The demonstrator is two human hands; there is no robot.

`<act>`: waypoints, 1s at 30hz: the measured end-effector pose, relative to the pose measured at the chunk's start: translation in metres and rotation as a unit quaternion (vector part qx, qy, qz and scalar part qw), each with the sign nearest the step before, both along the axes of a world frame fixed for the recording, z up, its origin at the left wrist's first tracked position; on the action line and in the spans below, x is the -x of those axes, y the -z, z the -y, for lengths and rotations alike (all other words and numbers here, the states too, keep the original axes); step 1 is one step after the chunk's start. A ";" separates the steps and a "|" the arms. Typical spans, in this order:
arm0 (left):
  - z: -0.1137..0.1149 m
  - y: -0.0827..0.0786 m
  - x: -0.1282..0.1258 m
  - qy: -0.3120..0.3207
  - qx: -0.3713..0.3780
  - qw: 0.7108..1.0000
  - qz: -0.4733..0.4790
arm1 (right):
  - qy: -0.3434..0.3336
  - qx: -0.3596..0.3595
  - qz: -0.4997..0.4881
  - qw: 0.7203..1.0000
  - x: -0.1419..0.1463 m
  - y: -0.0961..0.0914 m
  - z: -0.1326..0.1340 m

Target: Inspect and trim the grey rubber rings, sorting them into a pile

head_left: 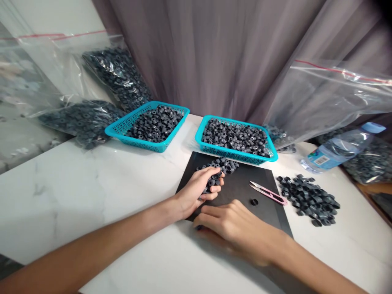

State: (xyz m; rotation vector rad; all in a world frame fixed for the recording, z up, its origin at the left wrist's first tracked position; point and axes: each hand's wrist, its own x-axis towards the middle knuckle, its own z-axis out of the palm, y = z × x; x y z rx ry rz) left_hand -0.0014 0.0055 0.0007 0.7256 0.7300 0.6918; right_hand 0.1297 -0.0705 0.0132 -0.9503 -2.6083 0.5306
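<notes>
Several small black pieces [213, 183] fill the left hand [203, 185], its grip curled around them at the centre of the frame, over a black mat [235, 188]. Just below, a dark piece [199, 227] shows at the fingertips of the bent right hand [228, 220]; whether that grip pinches it, I cannot tell. Pink-handled snips [267, 192] lie right of centre.

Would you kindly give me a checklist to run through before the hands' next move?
1. Left hand holding parts: ok, curled around a handful.
2. Right hand gripping the small part by it: cannot tell.
3. No stray part on the mat: not ok, one lies near the snips.
4. Snips apart from both hands: ok.
5. Bottle capped: ok.
</notes>
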 end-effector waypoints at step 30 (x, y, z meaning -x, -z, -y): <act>0.013 0.004 0.002 0.094 0.026 0.994 0.045 | 0.080 0.065 -0.190 0.976 -0.053 -0.014 -0.037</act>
